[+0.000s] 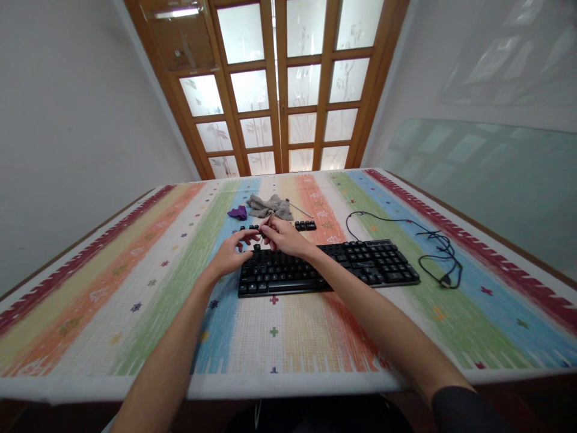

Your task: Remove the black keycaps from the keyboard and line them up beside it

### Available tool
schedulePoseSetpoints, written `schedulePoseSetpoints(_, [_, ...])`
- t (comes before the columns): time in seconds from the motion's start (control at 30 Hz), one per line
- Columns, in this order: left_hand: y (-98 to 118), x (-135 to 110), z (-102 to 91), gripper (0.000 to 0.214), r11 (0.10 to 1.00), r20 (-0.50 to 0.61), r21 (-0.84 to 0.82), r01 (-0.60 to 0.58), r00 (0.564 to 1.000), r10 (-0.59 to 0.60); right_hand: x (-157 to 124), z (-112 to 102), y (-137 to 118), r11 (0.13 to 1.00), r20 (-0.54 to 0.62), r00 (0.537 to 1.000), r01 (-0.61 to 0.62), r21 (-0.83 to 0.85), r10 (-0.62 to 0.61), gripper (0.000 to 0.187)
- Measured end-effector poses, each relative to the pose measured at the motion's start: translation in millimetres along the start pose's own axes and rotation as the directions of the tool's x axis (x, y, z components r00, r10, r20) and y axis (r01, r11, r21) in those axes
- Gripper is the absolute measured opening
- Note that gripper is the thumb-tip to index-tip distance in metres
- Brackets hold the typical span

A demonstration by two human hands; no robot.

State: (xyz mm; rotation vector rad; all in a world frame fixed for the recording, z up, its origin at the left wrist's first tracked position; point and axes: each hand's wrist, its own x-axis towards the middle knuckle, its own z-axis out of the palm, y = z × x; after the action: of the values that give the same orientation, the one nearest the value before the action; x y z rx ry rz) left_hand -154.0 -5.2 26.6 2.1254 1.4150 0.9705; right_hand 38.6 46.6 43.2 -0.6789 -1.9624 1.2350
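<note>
The keyboard (295, 270) lies on the striped tablecloth (252, 337), its long axis running left to right, space bar toward the person and numeric keypad at the right end. The right forearm covers part of its middle; both hands obscure its far left corner. The thumb of the left hand (232, 254) stands apart from the curled fingers. The fingertips of the right hand (285, 237) are drawn together; whether they grip anything cannot be told. Black keycaps (306, 225) beyond are partly hidden.
</note>
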Motion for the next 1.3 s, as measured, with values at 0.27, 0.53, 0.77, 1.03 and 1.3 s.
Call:
schedulePoseSetpoints(0.27, [6.6,-1.2,-3.0,0.039,0.997,-0.023,-0.054,0.062,0.998,-0.064,0.3,-1.9,0.3,0.995,0.096,0.99,0.099,0.007,-0.099,0.01])
schedulePoseSetpoints(0.53, [1.5,-2.2,-4.5,0.036,0.992,0.023,-0.116,0.053,0.998,-0.051,-3.0,-1.4,-0.6,0.986,0.117,0.988,0.114,-0.119,-0.1,0.011])
schedulePoseSetpoints(0.77, [-5.6,-0.7,1.4,0.025,0.999,-0.171,-0.045,0.02,0.985,-0.027,-1.1,-2.3,0.6,0.967,-0.044,0.996,0.063,-0.245,-0.076,0.011])
schedulePoseSetpoints(1.03, [-22.0,6.4,5.5,0.012,0.977,-0.107,0.211,-0.016,0.994,0.039,-2.7,-14.2,-14.7,0.924,-0.081,0.996,-0.011,-0.383,-0.022,0.013])
schedulePoseSetpoints(1.3, [-31.8,30.2,14.2,0.006,0.909,-0.021,0.415,-0.045,0.998,0.059,-0.4,-21.2,-15.0,0.934,-0.082,0.996,0.0,-0.357,-0.031,0.011])
